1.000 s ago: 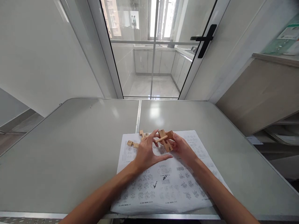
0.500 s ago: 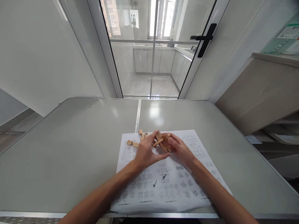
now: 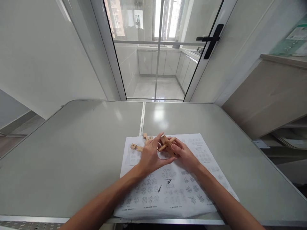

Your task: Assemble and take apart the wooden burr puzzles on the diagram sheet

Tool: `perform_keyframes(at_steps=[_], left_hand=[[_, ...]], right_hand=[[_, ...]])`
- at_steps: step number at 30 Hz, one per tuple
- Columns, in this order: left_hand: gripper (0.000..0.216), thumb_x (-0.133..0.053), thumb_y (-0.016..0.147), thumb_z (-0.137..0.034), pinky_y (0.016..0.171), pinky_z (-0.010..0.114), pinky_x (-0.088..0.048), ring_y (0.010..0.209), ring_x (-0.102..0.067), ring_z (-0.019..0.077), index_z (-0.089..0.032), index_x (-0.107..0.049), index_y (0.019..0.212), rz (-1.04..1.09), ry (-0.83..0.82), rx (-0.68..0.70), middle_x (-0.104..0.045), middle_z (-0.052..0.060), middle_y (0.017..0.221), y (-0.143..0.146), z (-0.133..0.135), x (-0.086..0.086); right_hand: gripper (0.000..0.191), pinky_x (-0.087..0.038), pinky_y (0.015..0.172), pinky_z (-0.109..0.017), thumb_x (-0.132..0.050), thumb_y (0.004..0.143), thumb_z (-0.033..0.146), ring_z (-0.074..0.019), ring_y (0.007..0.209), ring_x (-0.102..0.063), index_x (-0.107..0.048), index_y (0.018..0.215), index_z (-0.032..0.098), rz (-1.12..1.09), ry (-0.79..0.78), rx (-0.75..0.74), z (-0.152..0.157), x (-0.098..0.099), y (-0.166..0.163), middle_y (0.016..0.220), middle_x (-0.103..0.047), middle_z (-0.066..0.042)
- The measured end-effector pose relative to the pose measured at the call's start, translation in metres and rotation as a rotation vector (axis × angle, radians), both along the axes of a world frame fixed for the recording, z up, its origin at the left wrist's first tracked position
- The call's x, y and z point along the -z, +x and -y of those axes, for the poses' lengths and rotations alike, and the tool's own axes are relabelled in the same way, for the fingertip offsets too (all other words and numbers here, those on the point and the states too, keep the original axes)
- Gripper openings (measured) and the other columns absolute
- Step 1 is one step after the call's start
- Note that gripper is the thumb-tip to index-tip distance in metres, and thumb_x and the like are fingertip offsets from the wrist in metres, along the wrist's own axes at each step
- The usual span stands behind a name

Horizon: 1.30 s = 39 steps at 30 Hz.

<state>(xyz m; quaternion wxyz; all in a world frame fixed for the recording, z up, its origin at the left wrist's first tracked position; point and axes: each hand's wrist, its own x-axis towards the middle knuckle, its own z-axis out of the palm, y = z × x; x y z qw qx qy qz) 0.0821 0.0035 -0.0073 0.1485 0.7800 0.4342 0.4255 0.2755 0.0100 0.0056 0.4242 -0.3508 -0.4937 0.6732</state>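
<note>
Since the earlier frames, the wooden puzzle assembly (image 3: 167, 142) has been lowered a little toward the printed sheet (image 3: 172, 188), and the pale stick through it is now seen tilted up toward the far right. Both hands have been kept closed around the assembly throughout.

Left hand (image 3: 150, 156): fingers are curled onto the left side of the assembly, with the index finger raised over its top and the thumb stretched to the right beneath it. A narrow grip on the wood is observed.

Right hand (image 3: 184, 154): fingers are closed on the right and near side of the assembly. The lower part of the assembly is hidden by this hand, so whether it touches the sheet cannot be told.

Assembly position: it is held just above the far middle of the printed sheet, between the two hands. Several crossed wooden bars are seen in it; the exact number cannot be told.

Loose wooden pieces (image 3: 136, 147) are noted lying on the far left corner of the sheet, just left of the left hand. More pieces (image 3: 146, 137) are seen at the far edge of the sheet, near the left fingertips.

The sheet, printed with rows of small diagrams, is spread on the grey tabletop (image 3: 72, 153), its near edge reaching the near rim. A glass door (image 3: 155, 54) with a black handle (image 3: 211, 38) is seen beyond the far edge.
</note>
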Motion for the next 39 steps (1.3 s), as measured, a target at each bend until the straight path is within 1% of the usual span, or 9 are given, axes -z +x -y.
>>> perform_keyframes(at_steps=[5,11,16,21,26,30,34,36,39], left_hand=[[0.09,-0.09,0.077,-0.053,0.089,0.045,-0.059,0.091,-0.071,0.0253,-0.026,-0.046,0.15,0.017,0.029,-0.008,-0.074,0.008,0.113,0.002,0.001,-0.002],[0.085,-0.087,0.078,-0.055,0.077,0.038,-0.058,0.076,-0.064,0.0186,-0.025,-0.047,0.147,0.047,0.035,-0.059,-0.069,0.005,0.106,0.002,0.001,-0.007],[0.085,-0.088,0.078,-0.051,0.077,0.038,-0.058,0.077,-0.064,0.0187,-0.024,-0.047,0.148,0.053,0.049,-0.05,-0.068,0.004,0.102,0.003,0.001,-0.008],[0.089,-0.088,0.081,-0.05,0.084,0.042,-0.059,0.089,-0.066,0.0226,-0.026,-0.042,0.154,0.029,0.036,-0.051,-0.066,0.007,0.112,0.003,0.002,-0.006],[0.107,-0.086,0.083,-0.049,0.107,0.051,-0.056,0.132,-0.057,0.0345,-0.029,-0.023,0.167,0.006,0.034,-0.005,-0.046,0.018,0.149,-0.002,0.0,-0.01],[0.084,-0.078,0.091,-0.042,0.114,0.054,-0.05,0.14,-0.051,0.0351,-0.031,-0.033,0.161,-0.053,0.091,0.027,-0.049,0.015,0.148,-0.018,-0.01,-0.024],[0.073,-0.077,0.093,-0.042,0.116,0.054,-0.046,0.136,-0.052,0.0346,-0.029,-0.041,0.155,-0.179,0.081,0.03,-0.053,0.015,0.145,-0.056,-0.02,-0.029],[0.075,-0.079,0.091,-0.046,0.116,0.055,-0.045,0.135,-0.052,0.0356,-0.028,-0.043,0.154,-0.247,0.045,0.042,-0.054,0.015,0.145,-0.078,-0.023,-0.027],[0.083,-0.084,0.085,-0.056,0.116,0.056,-0.043,0.137,-0.05,0.0376,-0.026,-0.045,0.152,-0.331,-0.005,0.057,-0.053,0.017,0.148,-0.104,-0.026,-0.022]], right_hand=[[0.041,-0.052,0.111,-0.052,-0.078,0.09,0.062,-0.0337,0.126,-0.069,-0.073,0.113,0.029,-0.037,-0.006,-0.01,-0.001,0.005,-0.001,0.138,-0.071,-0.01],[0.044,-0.052,0.108,-0.05,-0.075,0.093,0.059,-0.0326,0.117,-0.072,-0.071,0.123,0.027,-0.027,0.001,-0.055,-0.002,0.005,0.0,0.123,-0.076,-0.01],[0.044,-0.053,0.107,-0.048,-0.076,0.092,0.057,-0.0323,0.119,-0.071,-0.071,0.124,0.028,-0.009,-0.017,-0.037,-0.003,0.004,0.002,0.125,-0.076,-0.009],[0.042,-0.053,0.107,-0.048,-0.077,0.092,0.058,-0.0317,0.118,-0.071,-0.072,0.12,0.027,-0.019,-0.041,-0.003,-0.003,0.005,0.004,0.127,-0.076,-0.009],[0.049,-0.06,0.093,-0.044,-0.075,0.092,0.063,-0.0288,0.104,-0.073,-0.072,0.122,0.024,-0.106,-0.116,0.045,-0.006,0.004,0.006,0.124,-0.076,-0.01],[0.048,-0.061,0.092,-0.041,-0.076,0.091,0.063,-0.0241,0.095,-0.072,-0.074,0.117,0.022,-0.133,-0.1,0.167,-0.015,0.009,0.011,0.117,-0.076,-0.008],[0.046,-0.064,0.086,-0.039,-0.082,0.086,0.061,-0.0216,0.088,-0.073,-0.072,0.113,0.025,-0.039,-0.058,0.398,-0.022,0.017,0.019,0.11,-0.072,-0.004],[0.047,-0.065,0.078,-0.035,-0.084,0.084,0.059,-0.0195,0.085,-0.073,-0.07,0.113,0.026,0.068,-0.007,0.506,-0.024,0.02,0.025,0.117,-0.07,-0.003],[0.057,-0.065,0.078,-0.035,-0.086,0.081,0.059,-0.0199,0.089,-0.074,-0.066,0.122,0.026,0.242,0.083,0.658,-0.028,0.023,0.036,0.134,-0.066,-0.006]])
